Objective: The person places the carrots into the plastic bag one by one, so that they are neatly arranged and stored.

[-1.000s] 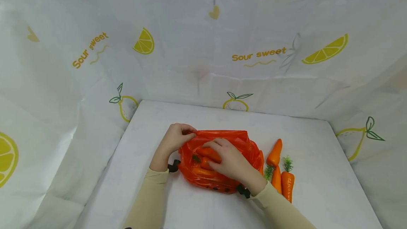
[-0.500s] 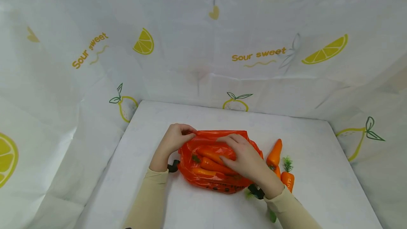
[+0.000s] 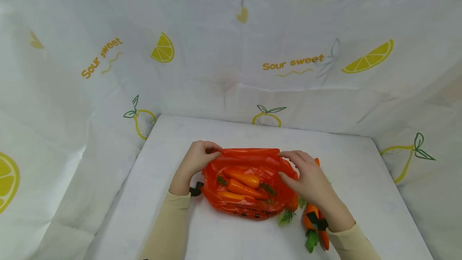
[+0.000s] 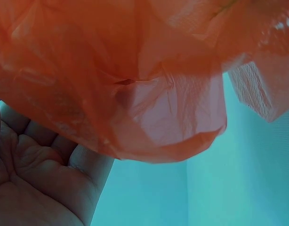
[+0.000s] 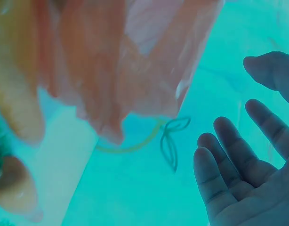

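A red plastic bag (image 3: 249,153) lies on the white table with its mouth open, several orange carrots (image 3: 244,188) with green tops inside. My left hand (image 3: 196,157) pinches the bag's upper left rim. In the left wrist view, the bag (image 4: 149,103) hides the fingertips of that hand (image 4: 45,174). At the bag's right side is my right hand (image 3: 310,177), its fingers spread and holding nothing. The right wrist view shows this hand (image 5: 248,174) with extended fingers, a gap between them and the bag (image 5: 92,56).
More carrots (image 3: 310,216) lie on the table to the right of the bag, partly hidden under my right forearm. A green leafy top (image 3: 286,216) sticks out by the bag's lower right corner. A lemon-print sheet (image 3: 216,51) stands behind the table (image 3: 162,131).
My right hand has moved out of the bag to the right, letting go of a carrot, which now lies among the others inside. My left hand has stayed at the rim.
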